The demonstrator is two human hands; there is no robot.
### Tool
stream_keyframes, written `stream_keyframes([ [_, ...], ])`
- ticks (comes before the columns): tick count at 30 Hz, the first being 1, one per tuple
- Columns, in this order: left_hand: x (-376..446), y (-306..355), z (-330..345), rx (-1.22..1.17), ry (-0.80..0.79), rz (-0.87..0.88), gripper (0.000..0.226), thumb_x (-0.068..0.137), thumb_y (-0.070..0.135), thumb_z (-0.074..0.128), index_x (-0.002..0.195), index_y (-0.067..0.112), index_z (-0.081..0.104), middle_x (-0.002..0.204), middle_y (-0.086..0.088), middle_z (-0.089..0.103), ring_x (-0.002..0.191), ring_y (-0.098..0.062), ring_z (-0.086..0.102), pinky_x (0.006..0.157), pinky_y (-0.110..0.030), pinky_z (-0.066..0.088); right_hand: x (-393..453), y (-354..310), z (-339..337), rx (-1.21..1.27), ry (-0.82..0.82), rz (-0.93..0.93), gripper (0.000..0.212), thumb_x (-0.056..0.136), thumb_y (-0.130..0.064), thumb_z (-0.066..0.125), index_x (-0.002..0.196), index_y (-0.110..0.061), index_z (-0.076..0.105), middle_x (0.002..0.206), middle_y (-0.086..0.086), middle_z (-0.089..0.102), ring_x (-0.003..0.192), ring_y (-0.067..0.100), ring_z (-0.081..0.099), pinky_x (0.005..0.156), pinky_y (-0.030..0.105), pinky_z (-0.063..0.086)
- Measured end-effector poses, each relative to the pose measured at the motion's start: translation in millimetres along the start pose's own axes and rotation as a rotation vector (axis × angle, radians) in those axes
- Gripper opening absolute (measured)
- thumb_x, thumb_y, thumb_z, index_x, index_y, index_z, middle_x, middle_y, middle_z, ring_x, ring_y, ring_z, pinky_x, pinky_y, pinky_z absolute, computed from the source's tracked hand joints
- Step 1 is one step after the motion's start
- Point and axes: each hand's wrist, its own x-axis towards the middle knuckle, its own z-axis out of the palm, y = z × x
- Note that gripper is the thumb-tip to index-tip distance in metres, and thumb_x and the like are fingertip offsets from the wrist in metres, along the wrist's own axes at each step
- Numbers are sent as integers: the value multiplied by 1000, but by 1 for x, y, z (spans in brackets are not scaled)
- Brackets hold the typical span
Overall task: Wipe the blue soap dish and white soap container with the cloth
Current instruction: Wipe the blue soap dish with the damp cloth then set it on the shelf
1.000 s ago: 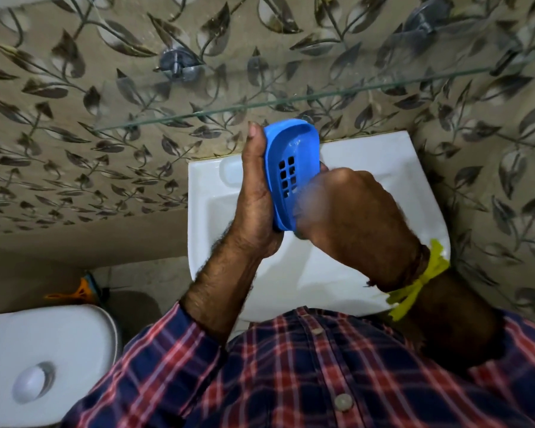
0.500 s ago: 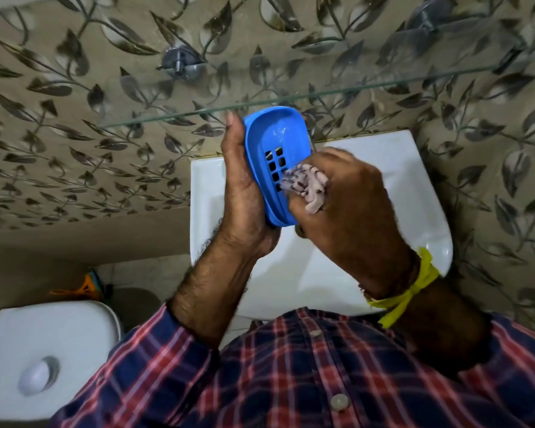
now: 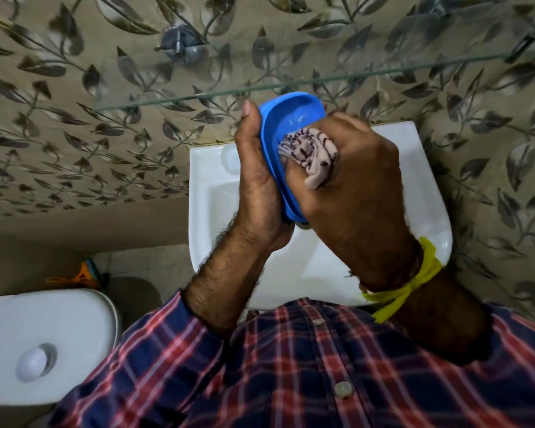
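Observation:
My left hand [image 3: 257, 180] holds the blue soap dish [image 3: 294, 118] on edge above the white basin, thumb along its left rim and fingers behind it. My right hand [image 3: 346, 193] grips a bunched pinkish cloth with dark stripes [image 3: 312, 156] and presses it into the dish's hollow, hiding the drain slots. A yellow band is tied round my right wrist. No white soap container shows in this view.
A white wash basin [image 3: 426, 193] sits below my hands against the leaf-patterned wall. A glass shelf [image 3: 198, 95] runs across just above the dish. A white toilet cistern [image 3: 44, 344] with a round flush button stands at lower left, an orange item [image 3: 81, 273] behind it.
The cloth has slid up across the inside of the dish and now covers the drain slots. The dish has tilted a little more open toward me in my left hand.

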Motion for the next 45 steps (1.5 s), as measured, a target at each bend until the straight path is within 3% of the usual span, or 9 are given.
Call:
stream_keyframes([
  [7,3,3,-5,-8,-8,18,72,94,67,32,109,9,72,96,-7,77,93,-19,74,82,-30,58,-4,1,3,6,4,15,17,81,-16,69,91,-1,66,93,12,66,85,33,64,73,42,54],
  [13,0,-4,-1,37,-5,69,66,101,58,26,101,17,78,99,-2,78,97,-14,74,82,-25,57,12,-2,9,100,152,3,15,83,-14,70,90,0,70,90,12,70,83,26,65,73,29,51],
  [19,-3,-5,-4,62,6,87,65,101,57,27,103,16,77,100,-2,78,97,-15,73,83,-27,58,10,-1,13,49,167,-5,15,86,-13,67,94,0,70,94,13,68,86,30,66,75,41,54],
  [23,-2,-2,-6,39,7,88,68,101,58,26,98,17,80,96,-2,79,94,-15,74,81,-27,58,8,-1,11,-11,66,-75,16,83,-13,66,94,-1,68,99,12,69,86,31,65,72,40,54],
  [27,0,0,-3,51,-22,79,67,99,60,27,106,14,75,98,-4,78,94,-16,74,79,-28,59,17,-1,12,14,222,-14,14,85,-11,65,89,2,68,90,15,66,79,27,63,66,26,44],
  [31,-3,0,-8,73,26,72,68,98,62,27,103,15,76,96,-4,78,92,-17,74,79,-29,59,7,4,10,2,26,-59,17,82,-11,66,95,1,68,97,15,67,86,33,64,74,41,54],
  [35,-6,-3,-6,125,24,53,66,97,63,25,109,16,70,90,3,78,84,-12,74,70,-25,58,10,5,11,-60,198,-6,14,84,-14,63,89,-1,67,93,14,66,82,32,62,69,37,49],
  [40,-8,0,-12,103,41,68,67,97,62,27,100,19,78,94,-2,78,88,-16,75,76,-30,60,3,13,11,-210,22,-94,13,87,-15,63,96,-6,64,101,11,65,84,36,63,62,42,51],
  [45,-7,-7,-10,180,80,68,64,97,62,28,108,18,73,100,-1,78,96,-18,73,80,-32,59,9,8,16,-125,113,-105,14,88,-12,62,94,-1,66,97,15,66,81,34,64,62,35,51],
])
